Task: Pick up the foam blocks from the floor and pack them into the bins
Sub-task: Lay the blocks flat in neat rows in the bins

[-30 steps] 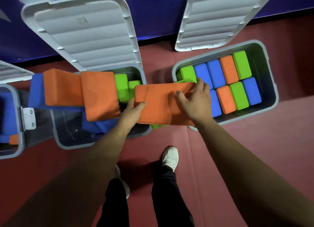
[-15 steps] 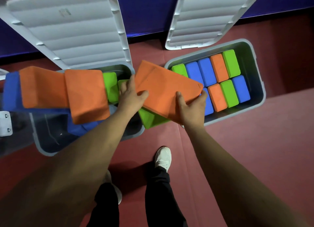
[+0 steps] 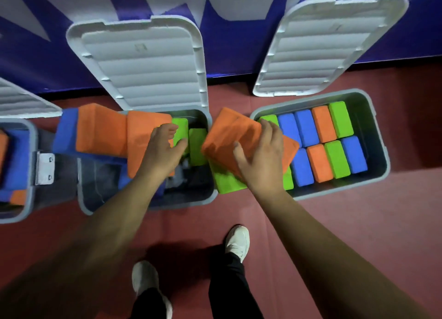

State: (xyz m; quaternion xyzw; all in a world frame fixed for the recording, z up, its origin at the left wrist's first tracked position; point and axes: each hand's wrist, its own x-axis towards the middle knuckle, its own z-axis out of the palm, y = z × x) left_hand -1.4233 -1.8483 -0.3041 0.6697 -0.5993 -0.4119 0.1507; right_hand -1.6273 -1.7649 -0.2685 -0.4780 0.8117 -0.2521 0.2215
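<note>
My right hand grips a stack of orange foam blocks, tilted, with a green block beneath them. The stack hangs over the gap between the middle bin and the right bin. My left hand is off that stack. It hovers with loose fingers over the middle bin, at the edge of an orange block and a green block. The right bin holds two rows of upright blue, orange and green blocks.
Orange blocks and a blue block lie across the rims of the left bin and middle bin. Open white lids lean against the blue wall. My white shoes stand on the red floor.
My left hand let go of the orange stack and moved left over the middle bin. My right hand alone now holds the stack, shifted slightly toward the right bin.
</note>
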